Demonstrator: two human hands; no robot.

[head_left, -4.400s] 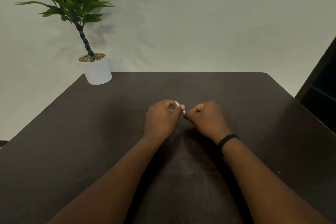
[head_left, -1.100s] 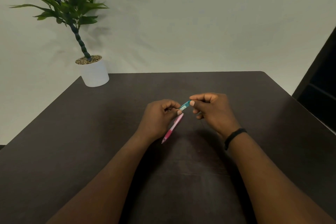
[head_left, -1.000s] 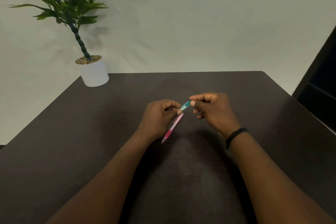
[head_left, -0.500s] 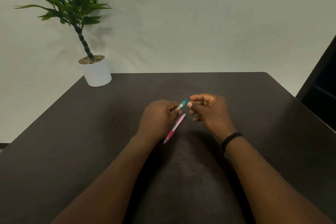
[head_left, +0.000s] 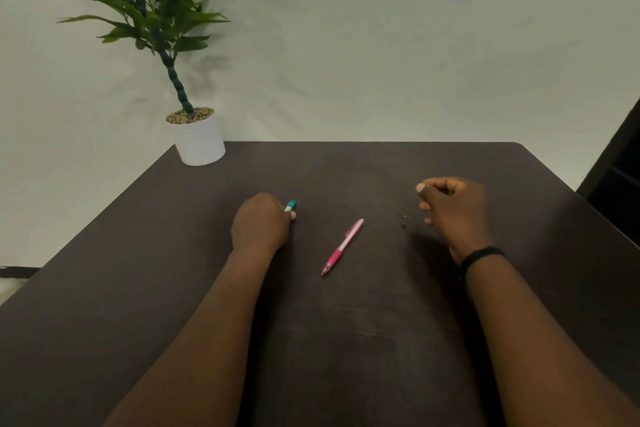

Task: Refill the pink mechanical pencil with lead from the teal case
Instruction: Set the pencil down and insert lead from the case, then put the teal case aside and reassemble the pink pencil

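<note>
Pencil [head_left: 342, 247] flat on table [head_left: 381, 322], freeing both hands. Left hand [head_left: 261, 225] grips teal case [head_left: 290, 205]. Right hand [head_left: 450, 208] curled, possibly pinching lead; cannot tell.

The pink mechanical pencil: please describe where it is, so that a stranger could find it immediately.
On the dark table, look between the two hands, left hand and right hand. The pink mechanical pencil lies there alone, slanted, touched by neither hand. It is the only pink thing; the teal case is shorter and sits in the left hand.
</note>
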